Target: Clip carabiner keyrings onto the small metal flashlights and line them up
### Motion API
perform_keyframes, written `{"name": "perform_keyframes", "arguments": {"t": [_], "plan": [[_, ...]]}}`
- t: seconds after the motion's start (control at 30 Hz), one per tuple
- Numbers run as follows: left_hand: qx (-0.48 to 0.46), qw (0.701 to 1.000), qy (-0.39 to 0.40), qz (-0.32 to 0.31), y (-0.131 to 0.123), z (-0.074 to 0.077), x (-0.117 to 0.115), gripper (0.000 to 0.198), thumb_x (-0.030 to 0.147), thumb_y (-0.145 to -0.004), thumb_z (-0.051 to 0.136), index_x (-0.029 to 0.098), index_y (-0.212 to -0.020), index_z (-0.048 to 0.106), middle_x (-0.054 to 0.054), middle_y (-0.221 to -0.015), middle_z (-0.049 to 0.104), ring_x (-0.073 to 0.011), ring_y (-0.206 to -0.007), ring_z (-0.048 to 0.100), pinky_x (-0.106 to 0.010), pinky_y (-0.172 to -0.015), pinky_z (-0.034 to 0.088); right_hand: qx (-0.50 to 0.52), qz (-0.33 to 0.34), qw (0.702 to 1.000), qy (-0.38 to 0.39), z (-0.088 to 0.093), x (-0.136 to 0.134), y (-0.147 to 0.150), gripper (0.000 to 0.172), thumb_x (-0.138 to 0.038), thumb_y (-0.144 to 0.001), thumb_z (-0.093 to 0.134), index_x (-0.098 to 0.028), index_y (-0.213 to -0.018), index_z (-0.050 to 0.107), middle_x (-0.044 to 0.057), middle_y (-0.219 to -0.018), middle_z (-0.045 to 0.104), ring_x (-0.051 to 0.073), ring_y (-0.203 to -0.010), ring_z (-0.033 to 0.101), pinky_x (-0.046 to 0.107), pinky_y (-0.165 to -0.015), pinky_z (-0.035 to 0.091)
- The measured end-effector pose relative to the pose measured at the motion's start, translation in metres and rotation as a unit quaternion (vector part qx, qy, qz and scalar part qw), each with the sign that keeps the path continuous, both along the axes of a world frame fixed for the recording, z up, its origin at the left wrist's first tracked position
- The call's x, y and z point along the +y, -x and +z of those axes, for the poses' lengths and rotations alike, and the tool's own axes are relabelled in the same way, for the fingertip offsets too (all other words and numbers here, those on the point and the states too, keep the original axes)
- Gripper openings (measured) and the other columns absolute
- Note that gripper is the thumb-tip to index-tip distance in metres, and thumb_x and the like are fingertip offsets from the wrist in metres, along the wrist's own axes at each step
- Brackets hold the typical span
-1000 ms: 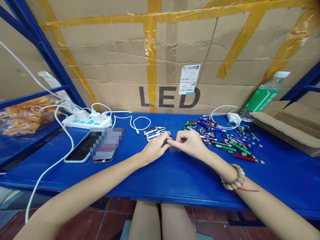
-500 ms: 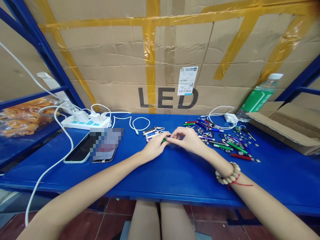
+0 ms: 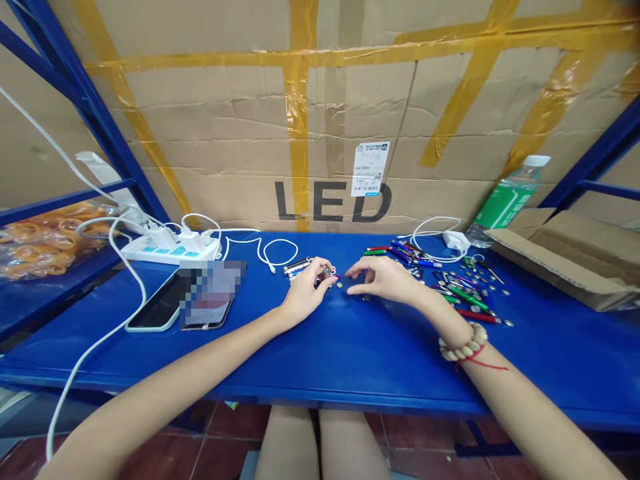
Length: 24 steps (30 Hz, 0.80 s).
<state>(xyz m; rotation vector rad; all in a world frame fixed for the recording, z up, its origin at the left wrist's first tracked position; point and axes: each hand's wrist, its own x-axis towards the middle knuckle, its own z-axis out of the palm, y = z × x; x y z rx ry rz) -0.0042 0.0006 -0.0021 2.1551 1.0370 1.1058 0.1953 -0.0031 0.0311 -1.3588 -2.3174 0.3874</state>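
Observation:
My left hand [image 3: 306, 293] is curled closed, thumb and fingertips together around a small metal piece whose purple end [image 3: 336, 277] just shows. The rest of that piece is hidden by the fingers. Just right of the thumb tip lies a small round button cell [image 3: 339, 285]. My right hand [image 3: 387, 281] hovers a short way to the right, thumb and fingers apart, with nothing visible held. Beyond my left hand, silver and dark mini flashlights [image 3: 296, 268] lie side by side. Right of my right hand spreads a pile of coloured metal tubes [image 3: 465, 297] among button cells and key rings.
Two phones [image 3: 155, 307] lie at the left, before a white power strip [image 3: 173, 248] with cables. A white charger [image 3: 456, 240], a green-labelled bottle [image 3: 507, 200] and an open carton [image 3: 565, 267] stand at right. A large taped cardboard box [image 3: 225, 133] forms the back.
My hands were together over a green and purple piece; now they are apart, the right one drawn back to the right and opened. A button cell shows between them.

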Motion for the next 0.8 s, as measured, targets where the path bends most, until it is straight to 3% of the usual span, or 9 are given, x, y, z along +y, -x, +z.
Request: {"name": "perform_keyframes", "arguments": {"t": [0.27, 0.43, 0.5, 0.57, 0.67, 0.8], "plan": [[-0.028, 0.999, -0.019, -0.013, 0.000, 0.000, -0.001, 0.014, 0.027, -0.081, 0.056, 0.019, -0.083, 0.045, 0.000, -0.083, 0.062, -0.0139, -0.075, 0.060, -0.026, -0.072, 0.044, -0.022, 0.063, 0.989, 0.134, 0.002, -0.001, -0.011, 0.046, -0.051, -0.054, 0.073, -0.019, -0.087, 0.069, 0.003, -0.085, 0.067, 0.012, -0.064, 0.060, 0.020, -0.053, 0.043], [-0.026, 0.998, -0.032, -0.047, 0.000, -0.001, -0.001, 0.014, 0.026, -0.080, 0.059, 0.019, -0.084, 0.048, 0.000, -0.084, 0.063, -0.0141, -0.080, 0.060, -0.025, -0.075, 0.043, -0.016, 0.088, 0.970, 0.226, -0.001, 0.001, -0.011, 0.034, -0.038, -0.063, 0.070, -0.014, -0.087, 0.066, 0.003, -0.075, 0.066, 0.009, -0.052, 0.056, 0.018, -0.047, 0.042], [-0.017, 0.998, -0.035, -0.049, 0.000, -0.002, -0.001, 0.014, 0.030, -0.079, 0.059, 0.019, -0.084, 0.050, 0.001, -0.084, 0.063, -0.0140, -0.080, 0.060, -0.024, -0.074, 0.043, -0.032, 0.071, 0.977, 0.197, -0.002, 0.002, -0.009, 0.022, -0.030, -0.072, 0.064, -0.013, -0.086, 0.065, 0.002, -0.074, 0.065, 0.008, -0.053, 0.056, 0.019, -0.051, 0.043], [-0.005, 0.998, -0.040, -0.037, -0.001, -0.002, -0.001, 0.016, 0.033, -0.080, 0.059, 0.019, -0.082, 0.052, 0.001, -0.080, 0.061, -0.0130, -0.075, 0.058, -0.023, -0.069, 0.042, -0.056, 0.044, 0.993, 0.099, -0.003, 0.003, -0.006, 0.014, -0.022, -0.076, 0.059, -0.015, -0.086, 0.066, 0.003, -0.082, 0.064, 0.010, -0.065, 0.058, 0.020, -0.060, 0.044], [0.009, 0.999, -0.042, -0.013, -0.001, -0.001, -0.001, 0.015, 0.034, -0.081, 0.057, 0.019, -0.084, 0.053, 0.003, -0.073, 0.057, -0.0105, -0.064, 0.053, -0.021, -0.060, 0.039, -0.080, 0.012, 0.997, -0.022, -0.005, 0.002, -0.001, 0.017, -0.023, -0.078, 0.058, -0.021, -0.093, 0.066, 0.004, -0.096, 0.061, 0.013, -0.083, 0.058, 0.022, -0.068, 0.043], [0.024, 0.999, -0.046, 0.002, 0.000, 0.000, -0.001, 0.013, 0.032, -0.083, 0.054, 0.020, -0.086, 0.053, 0.003, -0.074, 0.056, -0.0094, -0.060, 0.048, -0.020, -0.057, 0.037, -0.085, 0.053, 0.994, -0.054, -0.009, -0.001, 0.009, 0.022, -0.034, -0.080, 0.057, -0.023, -0.097, 0.066, 0.003, -0.098, 0.061, 0.013, -0.083, 0.058, 0.022, -0.070, 0.041]]}}
